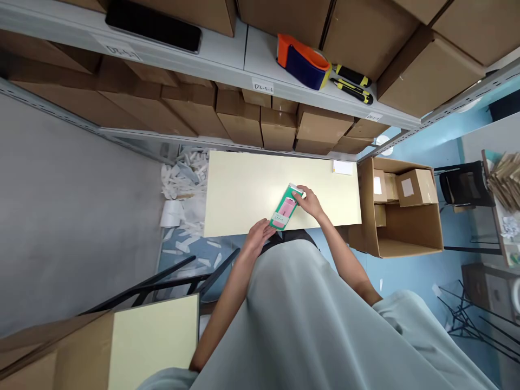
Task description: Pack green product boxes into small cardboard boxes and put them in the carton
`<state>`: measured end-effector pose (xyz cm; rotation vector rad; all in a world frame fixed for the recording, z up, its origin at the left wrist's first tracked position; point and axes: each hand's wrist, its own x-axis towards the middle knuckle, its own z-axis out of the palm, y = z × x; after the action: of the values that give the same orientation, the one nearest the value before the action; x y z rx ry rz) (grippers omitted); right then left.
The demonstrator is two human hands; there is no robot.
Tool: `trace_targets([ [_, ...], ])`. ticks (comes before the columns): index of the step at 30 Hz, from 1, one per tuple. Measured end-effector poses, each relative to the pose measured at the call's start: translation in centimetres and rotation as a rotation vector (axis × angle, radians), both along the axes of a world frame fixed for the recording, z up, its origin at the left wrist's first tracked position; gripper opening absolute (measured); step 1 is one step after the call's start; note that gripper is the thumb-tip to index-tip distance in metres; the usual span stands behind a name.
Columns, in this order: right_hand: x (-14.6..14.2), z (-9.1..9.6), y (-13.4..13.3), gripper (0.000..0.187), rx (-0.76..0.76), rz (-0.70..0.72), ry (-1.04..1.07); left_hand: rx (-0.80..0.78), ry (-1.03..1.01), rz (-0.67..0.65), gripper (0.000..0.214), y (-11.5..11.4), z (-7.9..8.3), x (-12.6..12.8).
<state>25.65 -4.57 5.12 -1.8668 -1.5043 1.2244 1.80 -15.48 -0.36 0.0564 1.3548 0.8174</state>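
Note:
A flat green package with a pink phone-case-like picture on its front is held tilted over the near edge of the cream table. My right hand grips its upper right edge, thumb on the front face. At the package's lower left corner, my left hand has its fingers against the edge, and they are partly hidden there. A small white card or box lies at the table's far right corner.
The cream table stands under a shelf of cardboard boxes. On the shelf are a phone, an orange and blue tape dispenser and cutter knives. A large open carton stands right; paper scraps lie left.

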Motion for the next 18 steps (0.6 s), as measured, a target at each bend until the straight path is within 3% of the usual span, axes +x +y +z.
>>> trace_targets([
  [4, 0.7, -0.2, 1.3, 0.052, -0.021, 0.031, 0.02, -0.033, 0.006, 0.0, 0.031, 0.7, 0.2, -0.5],
  [10, 1.5, -1.0, 2.1, 0.05, -0.068, 0.05, -0.001, 0.009, 0.05, -0.146, 0.034, 2.1, 1.2, -2.2],
  [15, 1.3, -1.0, 2.7, 0.038, -0.025, 0.056, 0.008, 0.138, 0.027, -0.377, 0.064, 2.1, 2.7, -3.1],
  [18, 1.0, -0.1, 3.2, 0.03, 0.029, 0.058, -0.033, 0.195, 0.099, -0.416, 0.072, 1.8, 3.7, -3.2],
])
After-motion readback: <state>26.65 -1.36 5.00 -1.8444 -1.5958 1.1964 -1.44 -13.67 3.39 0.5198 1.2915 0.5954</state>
